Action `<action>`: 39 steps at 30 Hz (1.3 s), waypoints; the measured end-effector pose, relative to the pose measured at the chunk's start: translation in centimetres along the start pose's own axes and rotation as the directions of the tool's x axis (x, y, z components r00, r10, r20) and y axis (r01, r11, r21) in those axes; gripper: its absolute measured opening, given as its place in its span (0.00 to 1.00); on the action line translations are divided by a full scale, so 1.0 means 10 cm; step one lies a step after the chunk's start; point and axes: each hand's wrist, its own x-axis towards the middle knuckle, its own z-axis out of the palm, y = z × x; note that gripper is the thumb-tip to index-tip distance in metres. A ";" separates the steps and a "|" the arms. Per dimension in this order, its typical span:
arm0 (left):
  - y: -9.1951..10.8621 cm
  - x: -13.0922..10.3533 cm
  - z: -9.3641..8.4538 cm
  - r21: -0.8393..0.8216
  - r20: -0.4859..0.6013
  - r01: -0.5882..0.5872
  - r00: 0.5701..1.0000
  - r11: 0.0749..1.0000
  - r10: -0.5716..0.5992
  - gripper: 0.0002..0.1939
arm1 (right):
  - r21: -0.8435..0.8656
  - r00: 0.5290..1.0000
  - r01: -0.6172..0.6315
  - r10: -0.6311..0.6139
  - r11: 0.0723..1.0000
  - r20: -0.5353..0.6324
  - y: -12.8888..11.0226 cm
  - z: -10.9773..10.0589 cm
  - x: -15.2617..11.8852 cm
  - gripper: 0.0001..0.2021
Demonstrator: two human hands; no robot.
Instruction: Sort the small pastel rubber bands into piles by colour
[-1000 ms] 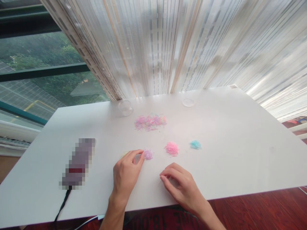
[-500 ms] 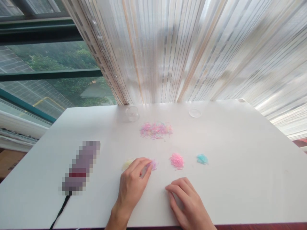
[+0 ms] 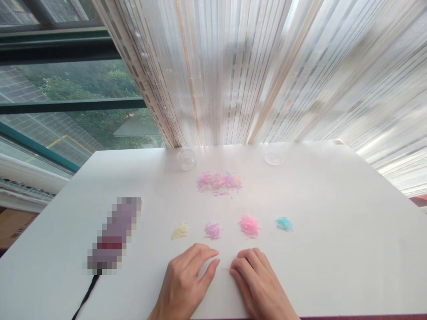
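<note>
Four small heaps of thin, short strips lie in a row on the white table: a yellow heap, a purple heap, a pink heap and a blue heap. Behind them spreads a larger mixed-colour pile. My left hand rests just in front of the purple heap, thumb and forefinger apart with nothing visible between them. Opposite it, below the pink heap, my right hand has its fingers curled together at the tips. Whatever they may pinch is too small or hidden to make out.
A clear round container and a clear round lid or dish stand near the table's back edge. To the left lies a pixelated purple object with a black cord. A striped curtain hangs behind the table.
My left hand has drawn back toward me from the purple heap, uncovering the yellow heap, and its thumb and forefinger have parted. My right hand stays nearly in place, fingers curled.
</note>
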 end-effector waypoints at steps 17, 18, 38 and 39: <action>-0.16 -0.24 0.02 -0.179 0.077 0.080 0.995 0.981 -0.067 0.07 | 0.172 0.999 -0.022 0.029 0.985 -0.040 -0.14 0.06 0.14 0.06; -0.16 -0.24 0.02 -0.182 0.085 0.088 0.994 0.979 -0.074 0.07 | 0.166 0.999 -0.014 0.020 0.986 -0.032 -0.14 0.06 0.15 0.06; -0.10 -0.20 0.00 -0.214 0.113 0.182 0.981 0.960 -0.160 0.08 | 0.213 0.992 -0.022 0.048 0.977 -0.120 -0.22 0.01 0.20 0.07; -0.09 -0.20 0.00 -0.226 0.100 0.184 0.981 0.957 -0.165 0.08 | 0.218 0.991 -0.021 0.048 0.976 -0.122 -0.22 0.00 0.21 0.08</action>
